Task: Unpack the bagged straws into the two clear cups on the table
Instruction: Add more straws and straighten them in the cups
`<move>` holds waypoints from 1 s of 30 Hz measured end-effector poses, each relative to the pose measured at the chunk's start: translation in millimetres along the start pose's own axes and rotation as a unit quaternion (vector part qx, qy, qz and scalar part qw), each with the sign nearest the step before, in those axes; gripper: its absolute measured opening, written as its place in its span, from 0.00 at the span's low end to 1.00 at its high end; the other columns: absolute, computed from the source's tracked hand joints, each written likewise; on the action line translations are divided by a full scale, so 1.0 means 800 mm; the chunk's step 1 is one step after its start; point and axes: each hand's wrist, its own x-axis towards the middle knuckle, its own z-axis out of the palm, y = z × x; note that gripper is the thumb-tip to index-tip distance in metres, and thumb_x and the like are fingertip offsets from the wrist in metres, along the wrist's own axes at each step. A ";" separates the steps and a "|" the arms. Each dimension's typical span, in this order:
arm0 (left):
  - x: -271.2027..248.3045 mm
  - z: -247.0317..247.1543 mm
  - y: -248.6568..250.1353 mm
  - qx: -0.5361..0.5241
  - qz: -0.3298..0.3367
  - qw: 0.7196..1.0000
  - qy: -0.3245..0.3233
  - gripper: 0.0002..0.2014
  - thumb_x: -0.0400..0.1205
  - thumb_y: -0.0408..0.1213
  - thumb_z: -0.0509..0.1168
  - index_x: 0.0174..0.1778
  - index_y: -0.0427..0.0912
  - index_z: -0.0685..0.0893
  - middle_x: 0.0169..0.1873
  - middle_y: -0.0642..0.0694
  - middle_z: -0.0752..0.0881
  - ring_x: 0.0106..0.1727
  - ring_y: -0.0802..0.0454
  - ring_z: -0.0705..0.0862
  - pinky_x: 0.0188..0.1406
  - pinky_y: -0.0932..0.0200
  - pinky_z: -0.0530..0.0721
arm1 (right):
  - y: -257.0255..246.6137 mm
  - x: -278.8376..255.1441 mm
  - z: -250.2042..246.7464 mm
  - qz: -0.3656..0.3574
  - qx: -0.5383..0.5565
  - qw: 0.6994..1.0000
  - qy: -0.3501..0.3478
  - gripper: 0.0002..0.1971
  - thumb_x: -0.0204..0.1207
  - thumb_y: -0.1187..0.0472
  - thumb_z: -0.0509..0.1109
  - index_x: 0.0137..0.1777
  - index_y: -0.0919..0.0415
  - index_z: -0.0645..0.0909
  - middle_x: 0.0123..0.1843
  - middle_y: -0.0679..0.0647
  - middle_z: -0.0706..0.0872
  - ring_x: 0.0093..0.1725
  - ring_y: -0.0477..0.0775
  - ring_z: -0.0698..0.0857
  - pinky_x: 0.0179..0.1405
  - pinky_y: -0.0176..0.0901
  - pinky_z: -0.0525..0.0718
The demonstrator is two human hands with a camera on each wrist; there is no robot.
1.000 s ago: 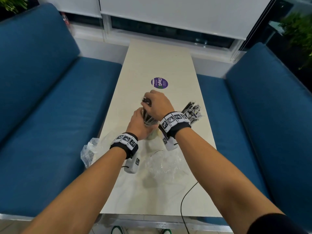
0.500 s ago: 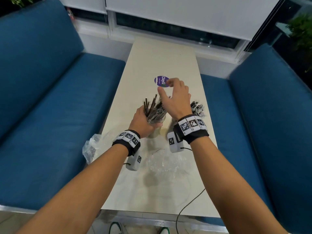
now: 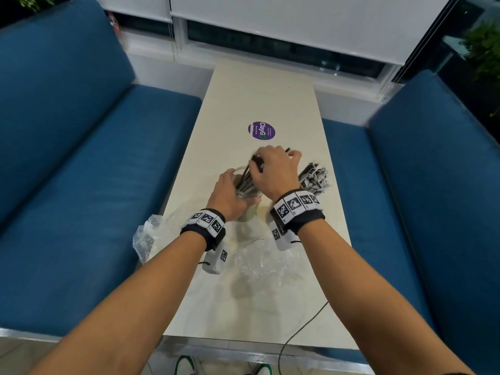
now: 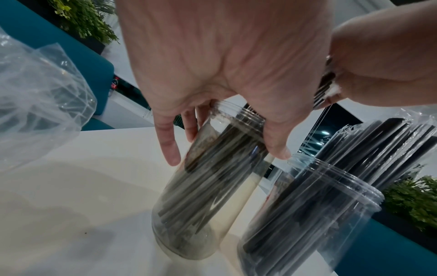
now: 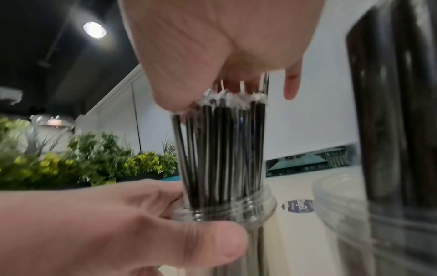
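In the head view my left hand grips a clear cup at mid-table, and the cup holds a bundle of black wrapped straws. My right hand is curled over the tops of these straws and grips them above the rim. The left wrist view shows my fingers and thumb round the rim of this cup. The right wrist view shows the straws standing upright under my palm. A second clear cup full of straws stands just to the right, touched by neither hand.
Two empty clear plastic bags lie near me, one hanging over the table's left edge and one in the middle. A purple round sticker is farther up the table. Blue sofas flank both sides. A black cable runs off the front edge.
My right hand, raised and open beyond the cup half a second ago, has come back down and closed over the straw tops. The left hand has kept hold of the cup.
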 end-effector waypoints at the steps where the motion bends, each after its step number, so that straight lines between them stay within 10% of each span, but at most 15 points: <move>1: 0.000 -0.001 0.001 0.004 -0.001 1.000 -0.003 0.55 0.71 0.54 0.87 0.88 0.40 0.63 0.81 0.42 0.74 0.81 0.43 0.77 0.81 0.45 0.79 | -0.001 -0.003 0.002 -0.010 -0.026 0.999 -0.031 0.13 0.84 0.45 0.66 0.54 0.53 0.86 0.54 0.47 0.90 0.61 0.56 0.85 0.74 0.69 0.65; 9: -0.003 0.001 0.000 -0.004 0.019 1.000 0.013 0.47 0.70 0.52 0.87 0.81 0.43 0.72 0.74 0.43 0.78 0.75 0.43 0.80 0.78 0.42 0.81 | 0.010 0.004 -0.036 -0.010 0.166 0.983 0.080 0.19 0.81 0.43 0.68 0.67 0.51 0.84 0.67 0.52 0.85 0.69 0.58 0.77 0.71 0.66 0.77; 13: -0.003 0.000 0.000 0.000 0.014 1.000 0.007 0.48 0.68 0.56 0.86 0.81 0.45 0.72 0.74 0.45 0.78 0.76 0.45 0.81 0.78 0.41 0.83 | 0.014 0.001 -0.027 0.019 0.103 0.979 -0.175 0.43 0.70 0.23 0.71 0.82 0.38 0.67 0.80 0.58 0.72 0.76 0.66 0.76 0.74 0.67 0.81; 18: 0.004 -0.001 0.000 0.012 0.019 1.000 0.002 0.42 0.67 0.55 0.82 0.76 0.48 0.76 0.69 0.46 0.81 0.68 0.47 0.83 0.69 0.43 0.88 | -0.002 -0.012 0.001 -0.002 0.171 0.978 -0.117 0.13 0.77 0.56 0.78 0.59 0.57 0.85 0.58 0.58 0.80 0.55 0.61 0.85 0.61 0.59 0.88; 22: -0.001 -0.001 0.001 0.000 0.015 1.000 0.003 0.46 0.70 0.49 0.87 0.80 0.43 0.72 0.72 0.43 0.78 0.72 0.46 0.81 0.74 0.43 0.84 | 0.000 -0.011 -0.002 0.018 0.220 0.975 0.002 0.05 0.78 0.63 0.77 0.52 0.62 0.87 0.52 0.58 0.82 0.49 0.59 0.84 0.55 0.59 0.88; 24: -0.002 -0.001 -0.001 0.000 0.014 1.000 0.002 0.48 0.70 0.52 0.87 0.82 0.42 0.70 0.74 0.43 0.77 0.74 0.44 0.81 0.76 0.42 0.83 | 0.002 -0.017 -0.006 0.035 0.236 0.969 0.057 0.07 0.81 0.58 0.75 0.56 0.59 0.86 0.56 0.57 0.82 0.54 0.60 0.85 0.58 0.59 0.88; 28: -0.002 -0.003 0.001 0.011 0.008 1.000 -0.004 0.46 0.71 0.51 0.86 0.81 0.44 0.70 0.74 0.44 0.77 0.72 0.45 0.82 0.75 0.43 0.85 | -0.003 -0.033 -0.011 0.056 0.112 0.985 -0.115 0.26 0.85 0.33 0.64 0.80 0.40 0.74 0.79 0.57 0.74 0.73 0.66 0.75 0.71 0.67 0.81; 30: -0.002 -0.003 0.001 0.015 0.017 1.000 0.001 0.48 0.68 0.57 0.84 0.80 0.47 0.71 0.72 0.45 0.79 0.71 0.46 0.82 0.72 0.43 0.86 | -0.005 -0.034 -0.016 0.050 0.065 0.994 -0.074 0.30 0.81 0.27 0.61 0.80 0.35 0.72 0.80 0.54 0.74 0.72 0.63 0.75 0.69 0.65 0.78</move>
